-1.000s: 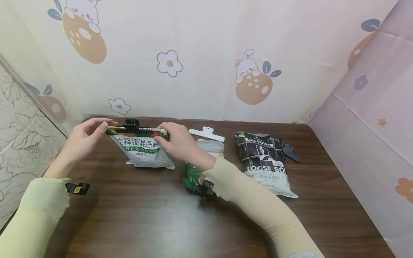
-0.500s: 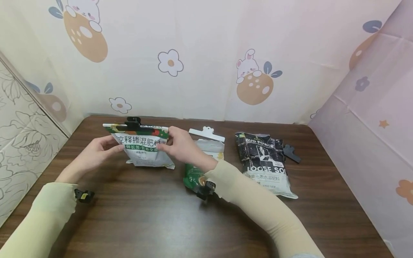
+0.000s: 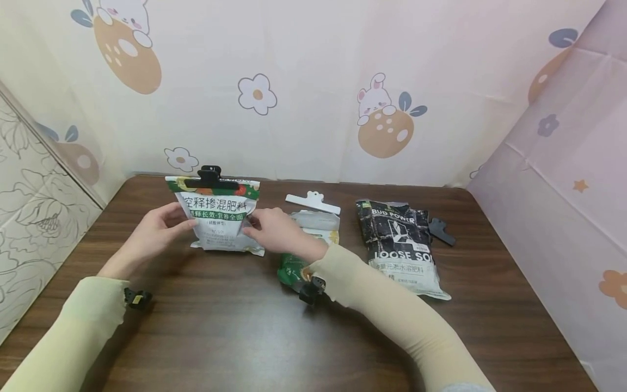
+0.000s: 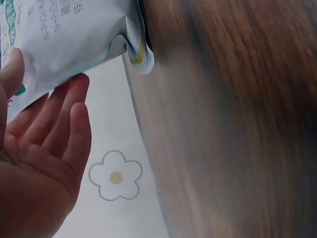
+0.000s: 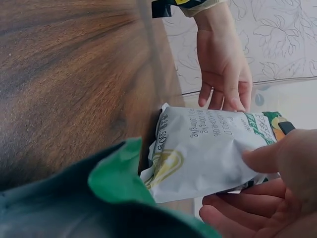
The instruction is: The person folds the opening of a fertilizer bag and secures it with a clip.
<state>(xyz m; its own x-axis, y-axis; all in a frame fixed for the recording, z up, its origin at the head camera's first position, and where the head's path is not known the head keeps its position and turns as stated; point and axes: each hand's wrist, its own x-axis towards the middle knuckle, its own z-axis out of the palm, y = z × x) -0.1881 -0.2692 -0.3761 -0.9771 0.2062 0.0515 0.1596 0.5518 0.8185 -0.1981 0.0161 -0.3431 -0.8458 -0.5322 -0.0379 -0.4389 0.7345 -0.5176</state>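
Observation:
A white and green bag stands upright at the table's back left, its top edge pinched by a black clip. My left hand holds the bag's left side, thumb in front and fingers behind. On the bag's right side, my right hand grips it between thumb and fingers. The right wrist view shows the bag between the left hand and the right hand. In the left wrist view, the left hand's fingers reach behind the bag.
Right of the held bag lies a green and white bag, partly behind my right wrist, with a white clip beyond it. A black and white bag lies farther right, beside a dark grey clip. A patterned curtain hangs behind the table.
Both hands have moved down from the clipped top edge to the bag's sides. The left hand let go of the top and took the side. The bag's top has risen and its front faces forward more.

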